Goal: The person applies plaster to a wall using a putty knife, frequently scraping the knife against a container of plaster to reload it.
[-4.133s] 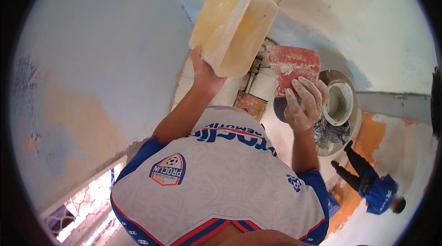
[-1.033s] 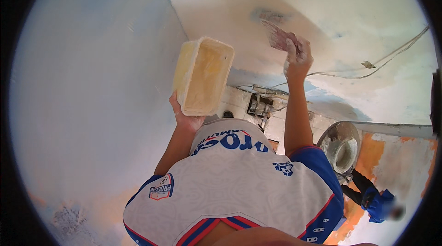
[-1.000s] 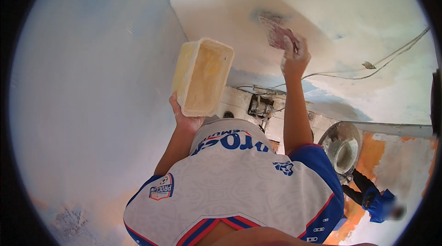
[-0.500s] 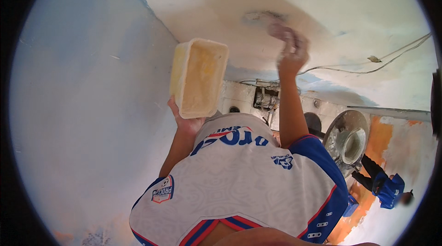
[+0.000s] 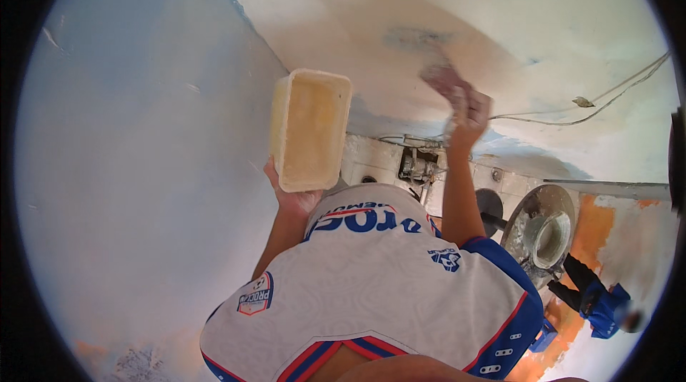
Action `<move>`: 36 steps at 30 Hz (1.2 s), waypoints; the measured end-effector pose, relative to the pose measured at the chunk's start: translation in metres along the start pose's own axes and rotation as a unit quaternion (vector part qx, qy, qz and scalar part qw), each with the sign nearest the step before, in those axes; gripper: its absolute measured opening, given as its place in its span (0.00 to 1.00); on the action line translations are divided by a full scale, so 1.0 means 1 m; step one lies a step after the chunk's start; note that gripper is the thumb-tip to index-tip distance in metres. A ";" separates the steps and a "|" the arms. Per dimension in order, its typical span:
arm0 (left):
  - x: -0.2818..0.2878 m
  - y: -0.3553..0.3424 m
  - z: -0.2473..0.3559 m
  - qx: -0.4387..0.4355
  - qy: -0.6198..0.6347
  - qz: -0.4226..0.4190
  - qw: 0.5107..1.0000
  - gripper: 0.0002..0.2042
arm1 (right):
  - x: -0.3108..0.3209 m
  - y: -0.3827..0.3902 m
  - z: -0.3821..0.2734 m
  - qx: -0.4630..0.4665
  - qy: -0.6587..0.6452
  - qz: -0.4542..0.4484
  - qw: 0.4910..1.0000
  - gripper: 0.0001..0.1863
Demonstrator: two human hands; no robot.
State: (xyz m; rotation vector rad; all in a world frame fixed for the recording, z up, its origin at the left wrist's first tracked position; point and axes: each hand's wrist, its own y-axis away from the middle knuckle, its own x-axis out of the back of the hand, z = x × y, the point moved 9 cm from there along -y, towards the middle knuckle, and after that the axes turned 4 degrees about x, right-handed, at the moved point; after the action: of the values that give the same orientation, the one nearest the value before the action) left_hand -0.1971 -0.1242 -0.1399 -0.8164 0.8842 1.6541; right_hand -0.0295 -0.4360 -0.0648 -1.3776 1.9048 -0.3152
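Note:
My left hand (image 5: 294,196) grips the lower end of a pale yellow rectangular plastic tub (image 5: 311,125), its open side facing me. Whitish residue coats the tub's inside. In my right hand (image 5: 471,114), whitened across the fingers, is a flat reddish-brown scraper (image 5: 444,80), blurred by motion. Its far edge is just below a greyish patch (image 5: 418,37) on the cream wall (image 5: 572,17); whether it touches the surface I cannot tell.
A bluish wall (image 5: 143,167) meets the cream one in a corner at left. Cables (image 5: 579,119) run across the right side. Below are a pipe opening (image 5: 418,165), a round splattered basin (image 5: 547,239) and a co-worker (image 5: 607,307) in blue and black.
My right hand has moved down and slightly right with the scraper, away from the patch. A light lump seen on the patch no longer shows. The tub has shifted slightly downward in view.

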 end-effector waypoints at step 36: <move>0.002 -0.016 -0.026 0.103 0.020 -0.042 0.994 0.38 | -0.042 -0.016 0.002 0.098 0.226 -0.170 0.954 0.09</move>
State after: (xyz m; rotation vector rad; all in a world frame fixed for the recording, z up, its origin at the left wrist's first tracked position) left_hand -0.1796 -0.1427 -0.1569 -0.7357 1.0176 1.4505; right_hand -0.0110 -0.4044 -0.0391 -1.5911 1.9109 -1.0389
